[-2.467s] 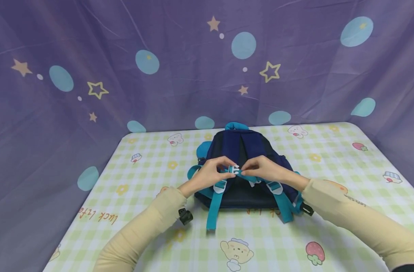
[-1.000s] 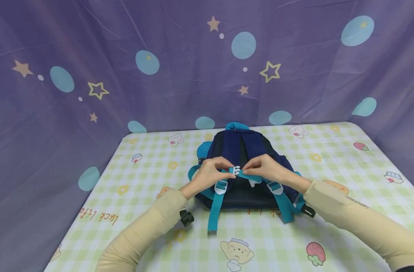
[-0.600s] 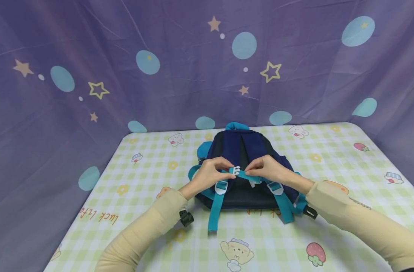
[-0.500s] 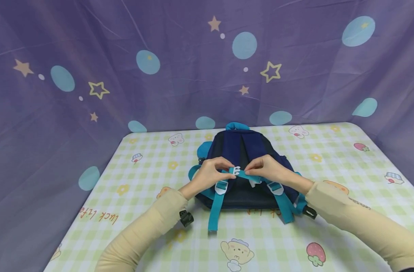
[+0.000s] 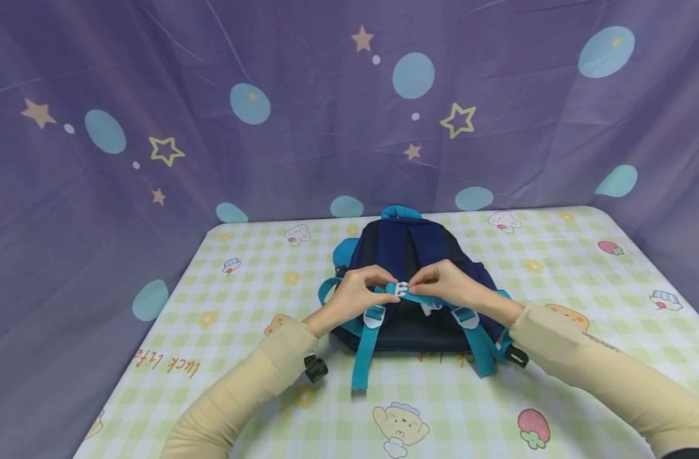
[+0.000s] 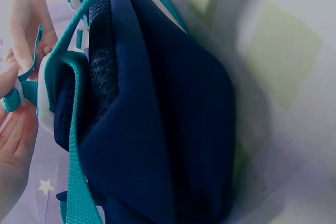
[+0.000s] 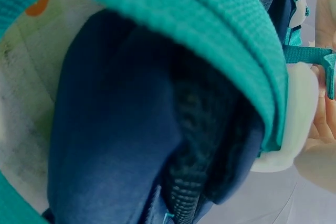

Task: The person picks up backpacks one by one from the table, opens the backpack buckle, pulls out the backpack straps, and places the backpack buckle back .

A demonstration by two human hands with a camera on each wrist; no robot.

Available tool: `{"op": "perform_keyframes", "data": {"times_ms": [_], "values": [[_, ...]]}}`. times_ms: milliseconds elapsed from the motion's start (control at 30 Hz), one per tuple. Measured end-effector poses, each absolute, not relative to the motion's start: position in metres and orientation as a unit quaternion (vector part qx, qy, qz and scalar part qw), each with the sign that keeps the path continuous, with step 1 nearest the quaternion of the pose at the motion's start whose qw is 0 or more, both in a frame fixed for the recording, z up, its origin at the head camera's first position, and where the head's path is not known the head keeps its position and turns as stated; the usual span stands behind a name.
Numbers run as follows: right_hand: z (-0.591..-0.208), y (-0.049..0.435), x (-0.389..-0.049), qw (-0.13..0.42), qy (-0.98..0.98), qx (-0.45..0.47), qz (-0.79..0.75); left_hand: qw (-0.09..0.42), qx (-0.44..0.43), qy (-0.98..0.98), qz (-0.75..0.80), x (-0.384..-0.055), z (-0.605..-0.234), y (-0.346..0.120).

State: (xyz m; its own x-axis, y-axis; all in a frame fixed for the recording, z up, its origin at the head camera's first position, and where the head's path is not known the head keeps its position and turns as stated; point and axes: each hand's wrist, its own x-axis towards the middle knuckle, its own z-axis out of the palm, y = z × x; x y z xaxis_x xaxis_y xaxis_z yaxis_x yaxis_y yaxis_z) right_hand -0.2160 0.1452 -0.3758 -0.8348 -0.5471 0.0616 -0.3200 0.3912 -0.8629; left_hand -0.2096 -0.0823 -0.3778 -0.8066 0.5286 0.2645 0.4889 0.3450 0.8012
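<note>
A dark blue and black backpack [image 5: 406,328] lies on the table with its shoulder-strap side up. Above its middle, my left hand [image 5: 357,293] pinches a white side-release buckle [image 5: 401,289] fixed on teal webbing. Close on the buckle's right, my right hand [image 5: 446,285] pinches a teal strap [image 5: 424,299] between thumb and fingertips. Whether the two sides of the buckle are joined is too small to tell. In the left wrist view, both hands show at the left edge by the teal webbing [image 6: 73,145]; the navy bag side [image 6: 152,129] fills the middle.
White strap adjusters [image 5: 374,316] sit on the backpack's lower part, with teal strap ends [image 5: 360,366] hanging onto the checked tablecloth [image 5: 257,268]. Small black devices [image 5: 315,368] stand below both wrists. A purple curtain [image 5: 303,166] hangs behind the table.
My right hand drew slightly right along the strap, away from the buckle, and is now back left against it. My left hand and the backpack have hardly moved.
</note>
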Motion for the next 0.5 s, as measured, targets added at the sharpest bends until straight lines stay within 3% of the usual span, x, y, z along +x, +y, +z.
{"op": "perform_keyframes", "data": {"times_ms": [500], "values": [[-0.3734,0.1541,-0.2133,0.128,0.842,-0.232,-0.469,0.019,0.297,0.826,0.479,-0.2060,-0.3733,-0.0816]]}}
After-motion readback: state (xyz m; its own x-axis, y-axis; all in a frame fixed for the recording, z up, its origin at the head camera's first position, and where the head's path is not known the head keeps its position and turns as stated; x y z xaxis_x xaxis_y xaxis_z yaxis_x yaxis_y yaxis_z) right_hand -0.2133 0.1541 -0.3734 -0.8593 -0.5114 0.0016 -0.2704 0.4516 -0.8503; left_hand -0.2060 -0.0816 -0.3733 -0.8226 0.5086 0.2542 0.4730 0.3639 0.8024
